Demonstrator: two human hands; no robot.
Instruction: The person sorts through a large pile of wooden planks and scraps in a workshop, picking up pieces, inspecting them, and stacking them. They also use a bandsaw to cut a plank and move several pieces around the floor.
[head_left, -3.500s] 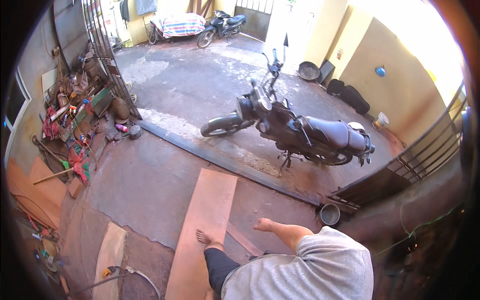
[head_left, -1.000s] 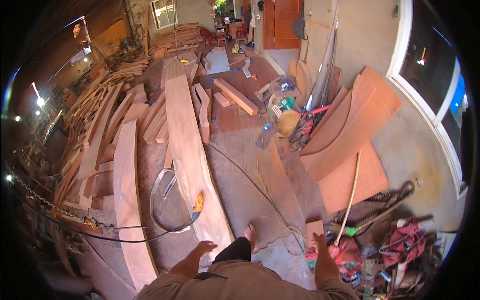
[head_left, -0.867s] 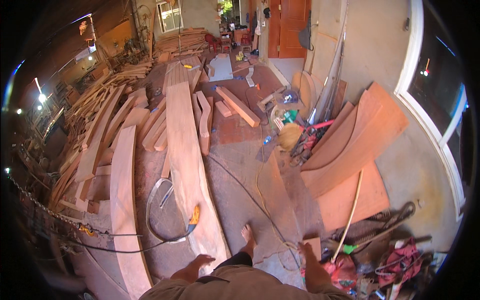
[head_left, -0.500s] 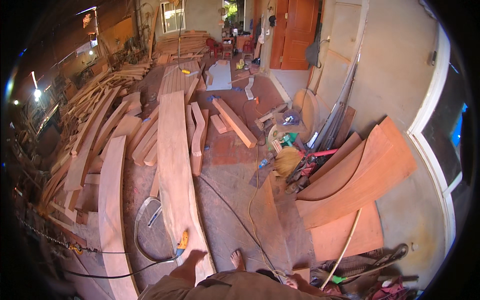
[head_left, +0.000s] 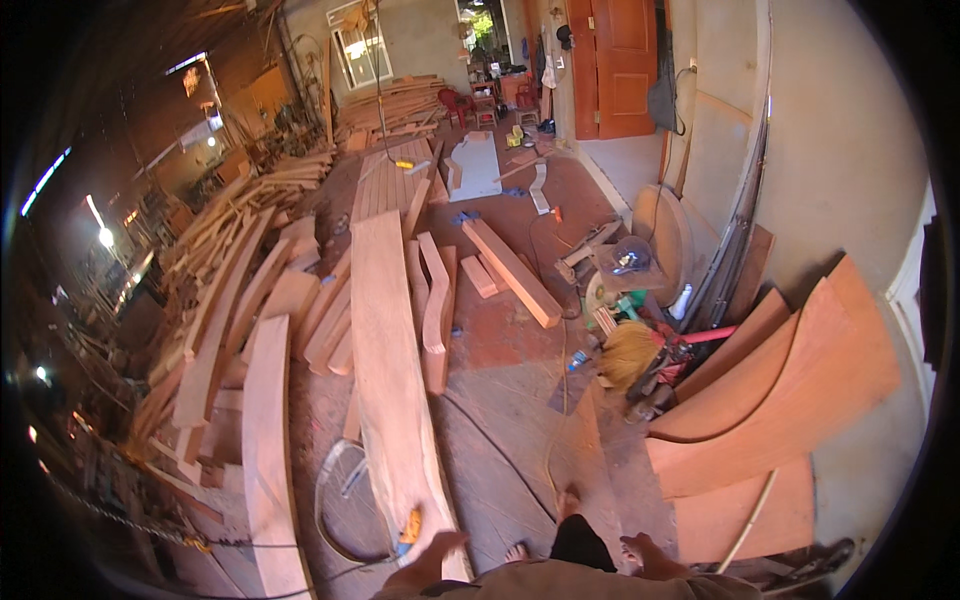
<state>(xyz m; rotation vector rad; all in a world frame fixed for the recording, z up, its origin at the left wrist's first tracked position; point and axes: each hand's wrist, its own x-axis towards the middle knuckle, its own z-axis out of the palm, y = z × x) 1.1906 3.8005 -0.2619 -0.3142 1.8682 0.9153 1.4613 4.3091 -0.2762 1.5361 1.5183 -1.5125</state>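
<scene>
A long pale wooden plank (head_left: 390,360) runs away from me across the floor. Near its close end rests a yellow corded power tool (head_left: 411,527), whose exact kind I cannot make out. My left hand (head_left: 442,548) hangs over the plank just right of this tool, fingers stretched out and holding nothing visible. Farther right, beside my dark-clothed leg, my right hand (head_left: 640,552) is low with its fingers loosely apart. No object shows in it.
Curved boards (head_left: 268,440) and stacked timber lie left. A dark cable (head_left: 495,445) crosses the floor. Broad curved panels (head_left: 770,370) lean by the right wall, near a straw-coloured bundle (head_left: 630,355) and tools. A thick beam (head_left: 512,272) lies ahead.
The scene has shifted rightward in view as my head turned. One foot has stepped forward to the right of the plank. Both hands appear farther right; the power tool still rests on the plank.
</scene>
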